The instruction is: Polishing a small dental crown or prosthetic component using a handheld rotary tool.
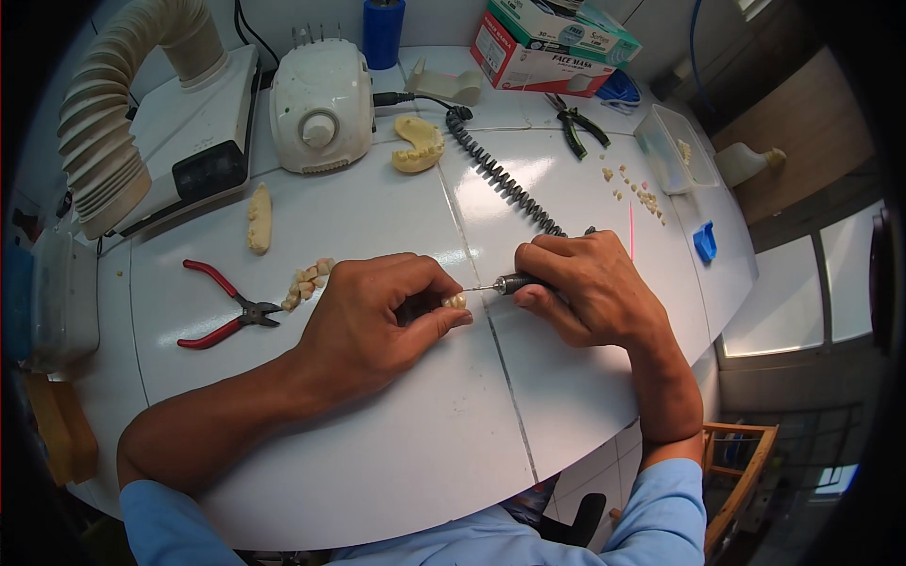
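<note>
My left hand pinches a small cream-coloured dental piece with tooth-like bumps between thumb and fingertips. In my right hand is a black rotary handpiece, gripped like a pen. Its thin metal bur points left and reaches the dental piece; whether it touches cannot be made out. A coiled black cord runs from behind my right hand towards the white control unit. Beside my left hand lie a row of cream tooth pieces and red-handled cutting pliers.
A yellowish dental cast and a narrow cast strip lie farther back. Black-and-green pliers, loose teeth, a pink stick, a blue piece and a clear tub are at right. A ribbed hose arches at left.
</note>
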